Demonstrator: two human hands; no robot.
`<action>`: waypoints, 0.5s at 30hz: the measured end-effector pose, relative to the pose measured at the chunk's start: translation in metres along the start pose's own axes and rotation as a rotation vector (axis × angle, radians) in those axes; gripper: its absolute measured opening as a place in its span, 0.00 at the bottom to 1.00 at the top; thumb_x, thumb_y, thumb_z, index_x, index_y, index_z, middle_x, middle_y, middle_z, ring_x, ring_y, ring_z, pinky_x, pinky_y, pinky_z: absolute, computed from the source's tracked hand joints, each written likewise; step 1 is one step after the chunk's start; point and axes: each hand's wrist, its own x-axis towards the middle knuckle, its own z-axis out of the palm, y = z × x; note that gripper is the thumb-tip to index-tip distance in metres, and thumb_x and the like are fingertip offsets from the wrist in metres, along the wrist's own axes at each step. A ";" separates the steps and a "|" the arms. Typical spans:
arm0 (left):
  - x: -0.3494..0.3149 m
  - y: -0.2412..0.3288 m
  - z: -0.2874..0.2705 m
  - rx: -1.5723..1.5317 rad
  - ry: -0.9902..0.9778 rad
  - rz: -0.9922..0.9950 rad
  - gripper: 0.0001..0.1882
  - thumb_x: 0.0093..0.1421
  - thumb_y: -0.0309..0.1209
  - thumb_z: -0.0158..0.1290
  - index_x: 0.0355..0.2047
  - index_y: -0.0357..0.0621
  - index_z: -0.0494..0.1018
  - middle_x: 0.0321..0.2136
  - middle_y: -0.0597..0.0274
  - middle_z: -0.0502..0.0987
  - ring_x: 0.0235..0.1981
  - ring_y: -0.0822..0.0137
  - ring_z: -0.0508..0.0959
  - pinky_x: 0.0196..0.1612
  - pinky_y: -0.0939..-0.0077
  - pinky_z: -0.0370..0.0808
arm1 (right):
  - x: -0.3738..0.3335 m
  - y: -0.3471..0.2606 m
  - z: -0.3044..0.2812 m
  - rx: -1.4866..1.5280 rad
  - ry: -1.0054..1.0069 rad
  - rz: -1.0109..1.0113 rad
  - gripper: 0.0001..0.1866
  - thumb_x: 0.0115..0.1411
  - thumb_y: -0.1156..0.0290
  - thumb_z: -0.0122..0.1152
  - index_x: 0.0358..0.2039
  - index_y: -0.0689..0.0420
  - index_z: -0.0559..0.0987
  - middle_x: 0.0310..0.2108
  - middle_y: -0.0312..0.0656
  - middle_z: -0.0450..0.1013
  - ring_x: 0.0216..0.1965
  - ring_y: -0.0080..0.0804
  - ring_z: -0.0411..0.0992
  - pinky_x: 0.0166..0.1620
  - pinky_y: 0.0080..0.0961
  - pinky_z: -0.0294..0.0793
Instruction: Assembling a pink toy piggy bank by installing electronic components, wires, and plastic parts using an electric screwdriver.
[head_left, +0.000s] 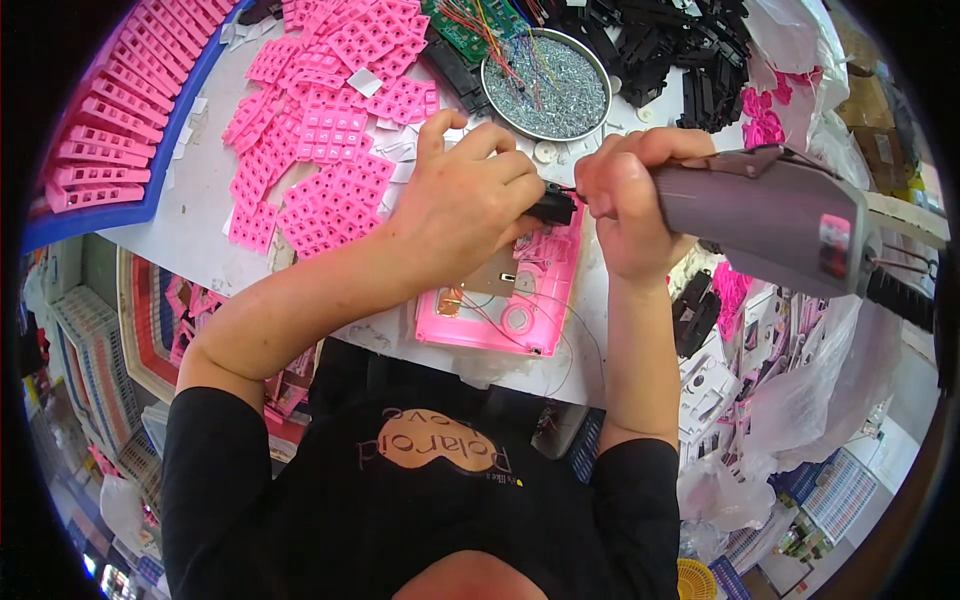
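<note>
A pink plastic housing (480, 333) lies on the table in front of me, with thin wires, a circuit board and a round ring inside it. My left hand (462, 205) reaches over its far end, fingers closed on a small black plastic part (553, 206). A grey electric screwdriver (770, 212) is gripped in my right hand (632, 215), lying nearly level with its tip pointing left at the black part. My left hand hides much of the housing's upper left, and whether tip and part touch is too small to tell.
A round metal dish of screws (548, 90) stands beyond my hands, wires and a green circuit board (470, 35) beside it. Pink keypad panels (330, 130) are heaped left of it, black parts (680, 50) to its right. A blue tray (150, 195) holds pink pieces.
</note>
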 end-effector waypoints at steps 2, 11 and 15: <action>0.001 0.000 0.003 0.019 0.044 0.019 0.15 0.48 0.38 0.67 0.34 0.50 0.78 0.35 0.72 0.77 0.48 0.67 0.73 0.59 0.50 0.56 | 0.001 0.006 -0.002 -0.100 -0.079 -0.054 0.09 0.58 0.83 0.55 0.35 0.59 0.65 0.16 0.39 0.63 0.15 0.24 0.60 0.21 0.26 0.66; 0.028 -0.021 -0.008 -0.318 -0.242 0.036 0.13 0.50 0.34 0.64 0.35 0.43 0.78 0.28 0.55 0.79 0.34 0.54 0.80 0.41 0.58 0.74 | 0.028 0.002 -0.031 0.442 -0.194 0.268 0.15 0.61 0.74 0.62 0.47 0.63 0.73 0.28 0.36 0.68 0.26 0.23 0.66 0.31 0.23 0.67; 0.045 -0.034 -0.035 -0.501 -0.643 -0.095 0.17 0.56 0.30 0.59 0.46 0.38 0.76 0.38 0.51 0.80 0.39 0.57 0.80 0.43 0.64 0.76 | 0.040 -0.027 -0.031 0.337 -0.051 0.077 0.16 0.64 0.73 0.56 0.50 0.66 0.70 0.19 0.36 0.61 0.19 0.26 0.60 0.28 0.29 0.65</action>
